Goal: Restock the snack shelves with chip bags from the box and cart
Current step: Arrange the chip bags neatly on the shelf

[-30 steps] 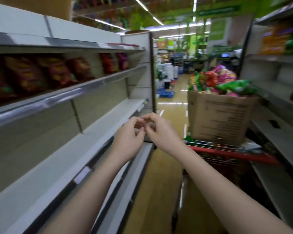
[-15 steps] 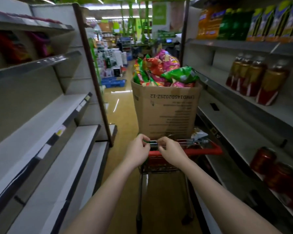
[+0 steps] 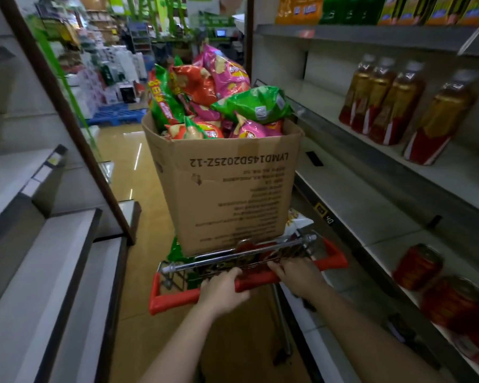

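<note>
At the near edge of the view, both forearms reach forward to the cart handle (image 3: 177, 299), a red bar across the back of the cart (image 3: 233, 255). The left hand (image 3: 224, 293) has its fingers curled over the bar near its middle. The right hand (image 3: 297, 275) grips the same bar just to the right, fingers wrapped over the top. Neither hand holds a bag.

Beyond the handle, the box (image 3: 227, 189) stands upright on the cart basket, open at the top, its print upside down from this side. The chip bags (image 3: 227, 103) fill the box and heap above its rim: green, red and pink packs, loosely stacked. More packs appear to lie in the basket beneath the box, but they are largely hidden.

To the left, the shelves (image 3: 33, 272) run in bare white tiers. To the right, a second rack (image 3: 385, 194) carries bottles (image 3: 393, 103) and red jars (image 3: 418, 266).

Step in hand, as judged: positioning the cart in the aisle; no stocking is under way. The next move calls for stopping the cart beside the target shelf, releasing the handle, and lifting one bag from the top of the heap. Take top bags first, since the pile is loose and may spill.
</note>
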A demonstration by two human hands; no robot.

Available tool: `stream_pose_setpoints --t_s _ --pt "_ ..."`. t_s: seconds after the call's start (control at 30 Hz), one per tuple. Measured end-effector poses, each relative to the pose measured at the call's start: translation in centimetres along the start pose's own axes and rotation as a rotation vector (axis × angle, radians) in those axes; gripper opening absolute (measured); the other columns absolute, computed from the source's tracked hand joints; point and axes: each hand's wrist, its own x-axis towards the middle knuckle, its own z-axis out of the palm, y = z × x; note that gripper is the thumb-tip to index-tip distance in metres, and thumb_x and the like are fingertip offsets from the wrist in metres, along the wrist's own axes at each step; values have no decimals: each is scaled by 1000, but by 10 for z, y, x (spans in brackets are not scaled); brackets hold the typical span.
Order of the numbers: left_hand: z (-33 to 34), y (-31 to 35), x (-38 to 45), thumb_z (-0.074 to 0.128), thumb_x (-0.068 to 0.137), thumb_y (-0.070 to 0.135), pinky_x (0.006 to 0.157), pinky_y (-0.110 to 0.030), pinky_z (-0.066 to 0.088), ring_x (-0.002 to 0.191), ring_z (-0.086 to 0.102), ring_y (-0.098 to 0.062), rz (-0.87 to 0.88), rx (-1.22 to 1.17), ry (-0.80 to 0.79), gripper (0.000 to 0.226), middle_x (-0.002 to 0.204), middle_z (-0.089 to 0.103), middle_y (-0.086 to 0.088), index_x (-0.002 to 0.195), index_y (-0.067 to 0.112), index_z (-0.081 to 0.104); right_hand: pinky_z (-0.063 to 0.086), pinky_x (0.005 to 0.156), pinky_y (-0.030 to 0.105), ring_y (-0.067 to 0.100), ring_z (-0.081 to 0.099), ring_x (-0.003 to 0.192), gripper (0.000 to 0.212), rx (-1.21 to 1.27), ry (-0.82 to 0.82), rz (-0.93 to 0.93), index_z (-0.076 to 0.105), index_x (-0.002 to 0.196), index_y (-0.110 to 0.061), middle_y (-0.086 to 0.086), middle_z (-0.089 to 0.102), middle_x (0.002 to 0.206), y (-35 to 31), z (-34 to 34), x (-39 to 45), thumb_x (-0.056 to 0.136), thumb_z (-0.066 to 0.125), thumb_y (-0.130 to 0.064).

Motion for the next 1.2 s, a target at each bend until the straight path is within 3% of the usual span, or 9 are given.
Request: stream_pose_setpoints --t_s 0.1,0.2,0.23,0.33,0.4,0.5,0.63,0.97,1.2 --pt "15 11 20 55 92 42 102 -37 34 120 54 -18 3 209 112 46 124 62 6 136 38 44 45 69 36 28 63 85 47 -101 -55 -118 59 126 -13 15 65 96 25 -2 13 105 26 -40" --pt "25 21 30 48 91 60 92 -30 39 109 62 -17 -57 350 195 42 111 69 3 124 36 57 30 38 26 22 59 53 36 -315 -133 -243 68 115 -22 11 61 66 36 -3 20 82 75 -36" --pt "27 23 31 47 88 66 89 -29 41 105 64 -16 -61 366 208 46 108 70 3 121 36 59 27 39 24 24 62 57 48 -369 -111 -306 63 125 -23 14 63 72 39 1 23 80 78 -30" --pt "33 32 34 47 83 73 84 -26 46 104 65 -12 -62 349 252 54 110 70 7 128 42 53 35 63 36 37 60 99 56 -479 -83 -415 20 152 -18 23 57 117 50 4 25 101 42 -12" --pt "36 40 36 45 84 73 84 -25 47 104 65 -11 -73 363 261 56 112 69 8 132 44 49 37 66 37 37 61 99 52 -465 -50 -419 22 150 -18 22 57 116 59 4 29 102 40 -13" --pt "41 51 38 40 85 74 82 -25 49 101 66 -11 -89 422 264 55 110 68 10 129 42 50 43 60 34 32 66 81 50 -456 -2 -407 41 138 -20 17 64 97 68 2 28 93 61 -23" --pt "47 60 40 39 87 73 77 -23 48 97 66 -9 -72 437 281 53 105 69 11 122 38 54 44 75 40 36 60 102 49 -439 -96 -422 24 147 -15 23 57 118 81 0 28 101 41 -13" --pt "47 50 58 40 82 78 79 -29 55 87 67 -8 -44 393 237 55 94 69 11 114 38 58 38 71 38 33 61 105 56 -464 -136 -385 18 151 -14 21 57 120 76 -6 27 100 40 -9" --pt "36 48 65 43 84 75 82 -27 51 92 66 -11 -2 382 187 53 100 69 10 114 35 60 46 78 40 33 60 107 59 -479 -153 -331 14 152 -16 19 56 124 76 0 32 100 40 -10"
